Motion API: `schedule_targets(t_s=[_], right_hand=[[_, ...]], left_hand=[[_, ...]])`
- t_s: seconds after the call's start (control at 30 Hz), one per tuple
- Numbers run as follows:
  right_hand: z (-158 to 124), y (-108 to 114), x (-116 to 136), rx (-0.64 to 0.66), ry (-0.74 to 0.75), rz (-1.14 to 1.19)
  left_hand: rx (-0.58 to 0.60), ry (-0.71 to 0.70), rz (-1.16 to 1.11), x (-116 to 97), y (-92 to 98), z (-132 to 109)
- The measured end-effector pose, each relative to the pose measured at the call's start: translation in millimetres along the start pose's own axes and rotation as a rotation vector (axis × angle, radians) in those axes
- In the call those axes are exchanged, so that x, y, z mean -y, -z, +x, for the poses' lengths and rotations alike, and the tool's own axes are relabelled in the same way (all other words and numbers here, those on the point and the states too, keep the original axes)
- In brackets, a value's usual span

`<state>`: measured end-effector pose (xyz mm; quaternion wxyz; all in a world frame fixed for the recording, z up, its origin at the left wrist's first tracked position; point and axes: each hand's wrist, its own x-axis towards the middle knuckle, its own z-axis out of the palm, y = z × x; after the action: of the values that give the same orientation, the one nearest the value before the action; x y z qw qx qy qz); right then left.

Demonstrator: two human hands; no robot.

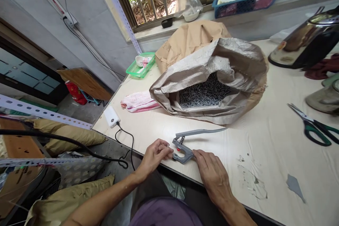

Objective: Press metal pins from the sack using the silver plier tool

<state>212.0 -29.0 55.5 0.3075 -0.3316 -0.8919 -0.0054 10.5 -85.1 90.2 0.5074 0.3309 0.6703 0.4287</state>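
Observation:
A grey pair of snap-fastener pliers point(186, 153) rests at the table's front edge, its upper handle raised and a spring and a small red part showing near the jaw. My right hand point(213, 173) is closed round the lower handle, which its fingers mostly hide. Just left of the jaw, my left hand point(156, 153) has its fingers pinched together. A tiny pale thing shows at those fingertips, too small to name. Behind the pliers lies an open woven sack point(243, 95) filled with small shiny metal pieces point(205, 91).
A white power bank point(111, 116) with a black cable lies left, near a pink-striped cloth point(140, 101) and a green basket point(144, 72). Scissors point(312, 125), a grey scrap point(295, 186) and an electric kettle point(304, 39) are on the right. A blue basket point(249, 5) sits on the windowsill.

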Motion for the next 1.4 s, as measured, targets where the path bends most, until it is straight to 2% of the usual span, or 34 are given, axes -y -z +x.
schedule_targets(t_s=[0.1,0.23,0.43,0.53,0.73,0.93,1.07,1.23,1.4], right_hand=[[-0.5,-2.3,-1.3,0.017,0.011,0.007],[-1.7,-1.1,1.4,0.019,0.079,-0.022],[-2.4,0.8,2.5,-0.019,0.116,-0.064],[-2.1,0.6,2.3,-0.012,0.113,-0.068],[0.2,-1.4,3.0,0.018,0.085,-0.015],[1.0,-6.2,1.4,0.05,0.055,0.056],[1.5,-6.2,1.4,0.098,0.058,0.107],[4.9,0.3,-1.3,0.205,0.026,0.147],[13.4,0.3,-21.4,0.29,0.059,0.085]], left_hand=[[-0.064,-0.001,0.094,1.8,-1.0,3.9],[-0.055,0.027,0.102,11.3,-5.3,2.9],[-0.042,-0.103,0.225,17.1,-10.0,-1.5],[-0.045,-0.115,0.254,15.0,-10.8,0.2],[0.004,0.036,0.369,8.2,-7.9,10.7],[0.194,0.262,0.361,2.3,-1.7,21.7],[0.234,0.364,0.412,2.0,0.7,23.0],[0.227,0.399,0.431,3.5,1.0,20.9],[0.242,0.4,0.481,2.2,0.0,21.7]])
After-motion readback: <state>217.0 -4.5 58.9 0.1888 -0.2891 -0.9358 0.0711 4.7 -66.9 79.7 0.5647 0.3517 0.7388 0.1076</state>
